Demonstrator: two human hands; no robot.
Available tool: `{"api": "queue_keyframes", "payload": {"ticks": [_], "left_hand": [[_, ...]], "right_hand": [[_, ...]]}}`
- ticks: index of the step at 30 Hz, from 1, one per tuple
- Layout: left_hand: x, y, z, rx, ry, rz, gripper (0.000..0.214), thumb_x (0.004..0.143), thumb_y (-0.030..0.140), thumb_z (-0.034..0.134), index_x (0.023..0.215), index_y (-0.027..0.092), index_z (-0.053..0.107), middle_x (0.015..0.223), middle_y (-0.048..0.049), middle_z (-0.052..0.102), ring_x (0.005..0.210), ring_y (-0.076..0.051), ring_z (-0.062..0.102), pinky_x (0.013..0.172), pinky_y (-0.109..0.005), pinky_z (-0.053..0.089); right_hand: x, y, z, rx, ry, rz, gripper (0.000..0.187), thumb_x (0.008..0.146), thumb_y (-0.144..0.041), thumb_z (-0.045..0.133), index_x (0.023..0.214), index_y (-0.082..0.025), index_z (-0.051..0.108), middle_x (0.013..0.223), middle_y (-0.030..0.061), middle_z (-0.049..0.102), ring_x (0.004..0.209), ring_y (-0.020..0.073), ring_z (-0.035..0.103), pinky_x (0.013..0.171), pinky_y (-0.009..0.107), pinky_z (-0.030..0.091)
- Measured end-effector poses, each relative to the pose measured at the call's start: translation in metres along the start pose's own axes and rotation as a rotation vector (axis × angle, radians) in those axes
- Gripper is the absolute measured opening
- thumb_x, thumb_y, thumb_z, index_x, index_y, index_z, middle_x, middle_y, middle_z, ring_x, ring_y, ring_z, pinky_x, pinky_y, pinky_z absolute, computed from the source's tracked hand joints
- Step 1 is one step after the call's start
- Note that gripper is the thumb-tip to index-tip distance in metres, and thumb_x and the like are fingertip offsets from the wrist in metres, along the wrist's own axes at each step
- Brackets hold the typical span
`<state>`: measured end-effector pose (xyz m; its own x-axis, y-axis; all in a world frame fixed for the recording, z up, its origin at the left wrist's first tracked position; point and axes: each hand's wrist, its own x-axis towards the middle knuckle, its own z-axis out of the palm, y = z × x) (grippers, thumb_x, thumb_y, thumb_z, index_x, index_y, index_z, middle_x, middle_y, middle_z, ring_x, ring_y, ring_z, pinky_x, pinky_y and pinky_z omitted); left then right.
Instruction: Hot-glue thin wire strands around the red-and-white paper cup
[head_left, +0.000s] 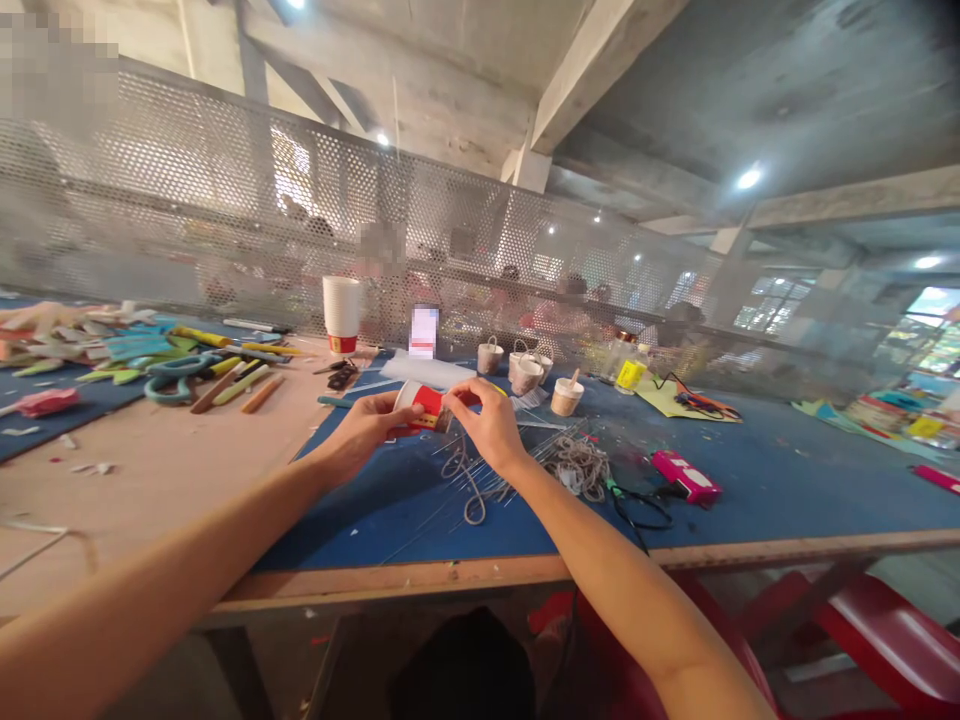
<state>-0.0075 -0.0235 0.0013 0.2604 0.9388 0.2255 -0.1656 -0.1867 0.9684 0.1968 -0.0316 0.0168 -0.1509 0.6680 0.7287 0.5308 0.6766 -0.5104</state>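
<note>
My left hand (379,418) is closed around a red and white paper cup (430,404), which lies tilted on its side above the blue mat (341,520). At the cup's right end, the fingers of my right hand (480,415) pinch a grey cord (455,460). The cord hangs from the cup and loops down over the mat. A tangled heap of the same cord (589,468) lies right of my right hand, among thin wires. Behind my hands stand several small cord-wrapped cups (527,374), some with handles, and one cup with a stick (567,396).
A stack of white paper cups (342,310) and a phone (424,331) stand at the back. Scissors (176,378) and markers (234,385) lie left. On the right are a pink box (686,477) with a black cable and a yellow-labelled bottle (632,371). A perforated metal screen (450,240) closes off the far side.
</note>
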Motion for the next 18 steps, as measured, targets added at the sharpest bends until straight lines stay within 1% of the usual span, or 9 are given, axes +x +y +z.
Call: {"api": "queue_keyframes", "payload": {"ticks": [7, 18], "left_hand": [[-0.001, 0.001, 0.0006, 0.001, -0.006, 0.001, 0.031, 0.072, 0.043, 0.089, 0.093, 0.02, 0.084, 0.096, -0.0095, 0.083, 0.085, -0.025, 0.074, 0.081, -0.036, 0.054], [-0.0023, 0.0025, 0.0012, 0.009, -0.043, 0.013, 0.033, 0.072, 0.044, 0.089, 0.095, 0.021, 0.085, 0.098, -0.0103, 0.083, 0.089, -0.027, 0.074, 0.083, -0.038, 0.055]], "right_hand": [[0.0016, 0.0028, 0.0005, 0.0, 0.013, -0.009, 0.015, 0.097, -0.033, 0.066, 0.088, -0.023, 0.069, 0.088, 0.0011, 0.072, 0.08, 0.016, 0.067, 0.084, 0.027, 0.054], [0.0001, 0.0009, -0.0005, -0.002, 0.01, 0.046, 0.014, 0.095, -0.033, 0.068, 0.085, -0.023, 0.068, 0.084, -0.0001, 0.073, 0.077, 0.0159, 0.069, 0.08, 0.026, 0.053]]}}
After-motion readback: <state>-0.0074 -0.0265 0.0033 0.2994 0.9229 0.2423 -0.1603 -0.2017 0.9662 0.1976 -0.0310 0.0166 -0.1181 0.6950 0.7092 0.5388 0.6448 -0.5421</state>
